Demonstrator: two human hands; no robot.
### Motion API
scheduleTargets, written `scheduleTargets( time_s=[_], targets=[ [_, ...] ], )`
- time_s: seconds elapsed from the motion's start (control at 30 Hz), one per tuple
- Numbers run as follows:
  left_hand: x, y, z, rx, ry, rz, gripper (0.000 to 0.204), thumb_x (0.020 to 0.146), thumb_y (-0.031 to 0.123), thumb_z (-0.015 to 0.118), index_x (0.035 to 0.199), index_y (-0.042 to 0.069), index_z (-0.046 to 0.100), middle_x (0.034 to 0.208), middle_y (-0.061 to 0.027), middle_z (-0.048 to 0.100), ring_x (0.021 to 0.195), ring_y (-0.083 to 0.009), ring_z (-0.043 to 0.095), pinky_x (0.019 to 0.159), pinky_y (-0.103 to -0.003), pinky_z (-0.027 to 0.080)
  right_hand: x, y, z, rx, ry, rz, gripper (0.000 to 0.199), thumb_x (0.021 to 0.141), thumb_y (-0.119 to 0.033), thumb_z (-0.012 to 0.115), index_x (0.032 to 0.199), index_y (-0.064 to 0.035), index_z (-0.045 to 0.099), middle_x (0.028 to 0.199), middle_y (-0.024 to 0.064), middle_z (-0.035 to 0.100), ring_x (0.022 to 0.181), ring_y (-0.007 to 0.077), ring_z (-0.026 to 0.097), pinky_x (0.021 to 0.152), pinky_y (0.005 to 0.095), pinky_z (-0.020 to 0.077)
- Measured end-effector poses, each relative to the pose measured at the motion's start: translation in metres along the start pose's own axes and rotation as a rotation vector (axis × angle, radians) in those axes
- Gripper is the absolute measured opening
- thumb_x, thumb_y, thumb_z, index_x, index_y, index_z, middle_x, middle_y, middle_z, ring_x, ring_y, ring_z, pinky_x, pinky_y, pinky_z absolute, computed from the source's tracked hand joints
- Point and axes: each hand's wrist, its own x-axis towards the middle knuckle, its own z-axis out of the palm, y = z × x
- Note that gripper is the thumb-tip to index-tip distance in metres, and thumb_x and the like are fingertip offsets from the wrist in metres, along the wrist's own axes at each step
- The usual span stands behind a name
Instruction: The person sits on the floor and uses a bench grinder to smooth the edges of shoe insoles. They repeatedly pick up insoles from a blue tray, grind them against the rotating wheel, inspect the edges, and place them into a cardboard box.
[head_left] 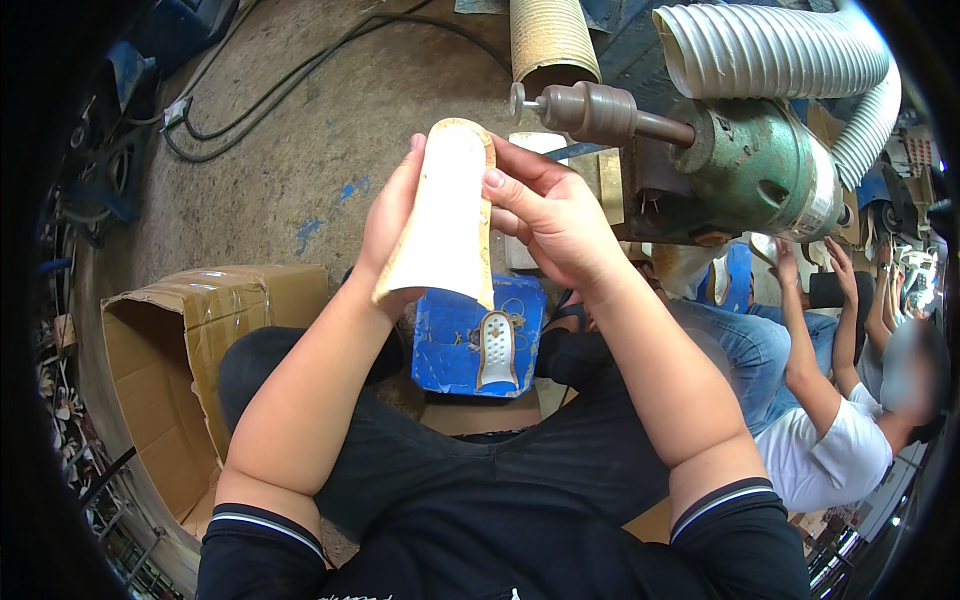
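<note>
Between both hands, in front of me, is a long white-faced insole piece with a tan, rough edge, round at the far end and wider at the near end. My left hand grips its left side, fingers mostly behind it. On its right edge, the thumb and fingers of my right hand are closed. Below it, a smaller insole piece with a dotted white face and brown rim lies on a blue box between my legs.
At the right a green motor carries a spindle with a brown drum, close to my right hand. A ribbed duct runs above it. An open cardboard box stands left. Another person sits right, hands raised. A black cable crosses the floor.
</note>
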Motion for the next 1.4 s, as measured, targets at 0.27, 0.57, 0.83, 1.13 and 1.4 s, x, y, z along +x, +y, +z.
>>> scheduleTargets(
  time_s=[0.27, 0.57, 0.83, 1.13, 1.4],
  targets=[
    [0.002, 0.0, -0.006, -0.115, -0.091, -0.071, 0.054, 0.118, 0.046, 0.041, 0.136, -0.001, 0.063, 0.113, -0.013, 0.076, 0.094, -0.0206, 0.078, 0.081, -0.034, 0.066, -0.016, -0.004, 0.007, -0.008, 0.075, -0.014, 0.073, 0.1, -0.024, 0.082, 0.158, 0.0052, 0.049, 0.14, 0.0148, 0.068, 0.118, 0.0219, 0.073, 0.098, 0.0377, 0.0657],
    [0.002, -0.004, -0.005, -0.142, -0.129, -0.108, 0.05, 0.118, 0.041, 0.043, 0.14, 0.0, 0.061, 0.122, -0.0141, 0.074, 0.1, -0.0214, 0.077, 0.087, -0.036, 0.066, -0.025, -0.008, 0.007, -0.025, 0.116, -0.057, 0.075, 0.096, -0.019, 0.086, 0.157, 0.0046, 0.05, 0.137, 0.0155, 0.067, 0.117, 0.0219, 0.073, 0.094, 0.0364, 0.067],
    [0.002, -0.003, 0.001, 0.013, 0.043, -0.104, 0.036, 0.114, 0.019, 0.046, 0.146, 0.004, 0.058, 0.129, -0.0131, 0.071, 0.106, -0.0194, 0.076, 0.089, -0.034, 0.067, -0.026, -0.013, -0.002, 0.008, 0.072, 0.097, 0.076, 0.092, -0.019, 0.09, 0.155, 0.0008, 0.053, 0.133, 0.0128, 0.069, 0.113, 0.0194, 0.074, 0.093, 0.0332, 0.0659],
    [0.001, -0.003, 0.0, -0.011, 0.02, -0.107, 0.036, 0.117, 0.03, 0.05, 0.143, 0.006, 0.06, 0.123, -0.0097, 0.073, 0.103, -0.0168, 0.077, 0.086, -0.032, 0.067, -0.024, -0.007, -0.006, 0.022, 0.061, 0.09, 0.07, 0.093, -0.017, 0.088, 0.152, 0.0006, 0.056, 0.138, 0.0121, 0.068, 0.122, 0.0206, 0.071, 0.103, 0.0368, 0.0635],
    [0.001, 0.0, -0.002, -0.009, -0.004, -0.144, 0.037, 0.117, 0.034, 0.049, 0.137, 0.006, 0.063, 0.12, -0.0101, 0.075, 0.099, -0.016, 0.077, 0.083, -0.031, 0.067, -0.023, -0.006, -0.005, 0.036, 0.062, 0.059, 0.068, 0.095, -0.016, 0.086, 0.152, 0.003, 0.055, 0.137, 0.0136, 0.068, 0.121, 0.0217, 0.072, 0.102, 0.0369, 0.064]
  ],
)
